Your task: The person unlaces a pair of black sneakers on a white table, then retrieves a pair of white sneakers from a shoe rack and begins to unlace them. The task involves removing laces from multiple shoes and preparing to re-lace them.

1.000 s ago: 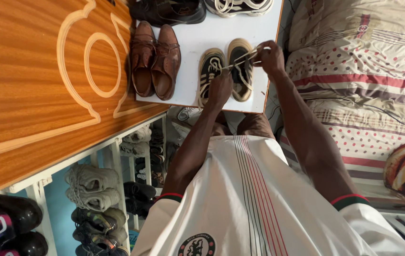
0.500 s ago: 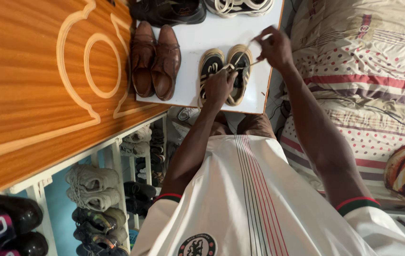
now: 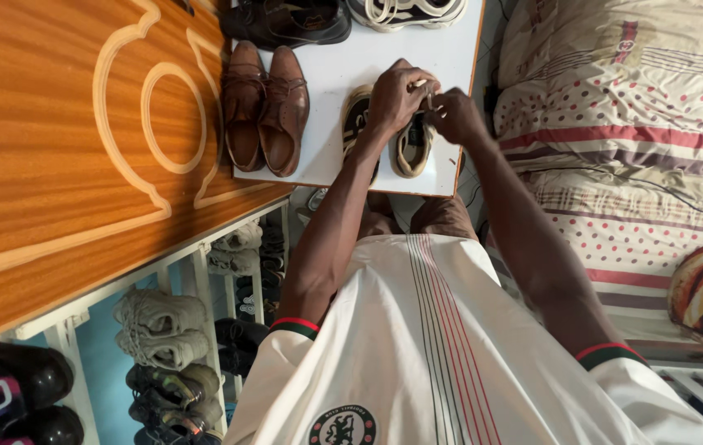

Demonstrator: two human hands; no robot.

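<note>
Hands [image 3: 425, 103] on black sneaker's [image 3: 411, 144] lace

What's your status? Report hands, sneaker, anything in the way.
Left hand and right hand both pinching the laces over the right-side sneaker. Pair sits on the white board. Brown shoes alongside, clear of the hands.

White shelf top [image 3: 343, 66]: brown shoes [image 3: 265, 107], sneakers [image 3: 405, 140], black shoes [image 3: 285, 21].

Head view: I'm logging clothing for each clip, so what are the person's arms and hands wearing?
Both hands, left hand and right hand, are bare, with no gloves. The forearms are uncovered. Short white sleeves end in dark green cuffs edged with red.
</note>
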